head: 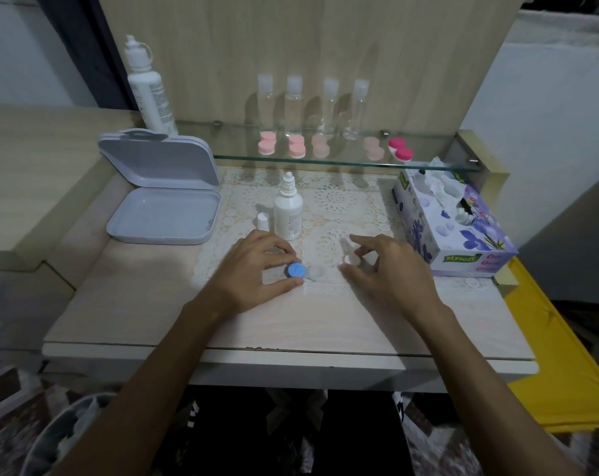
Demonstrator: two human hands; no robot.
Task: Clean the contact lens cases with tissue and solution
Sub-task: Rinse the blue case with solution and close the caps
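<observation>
Left hand (pixel 256 269) is pinching the blue cap (pixel 295 270) of the lens case (pixel 308 272) sitting on the lace mat (pixel 339 201); right hand (pixel 387 269) is pinching a white cap (pixel 352 259). Looks light and slippery, so I'd be gripping the rims.

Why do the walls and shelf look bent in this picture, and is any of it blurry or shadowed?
Head view: the wide-angle lens bows the glass shelf and stretches the edges. The left hand on the blue cap and the right hand on the white cap look soft. The clear bottles cast faint shadows on the wooden panel. The floor below is dark and smeared.
</observation>
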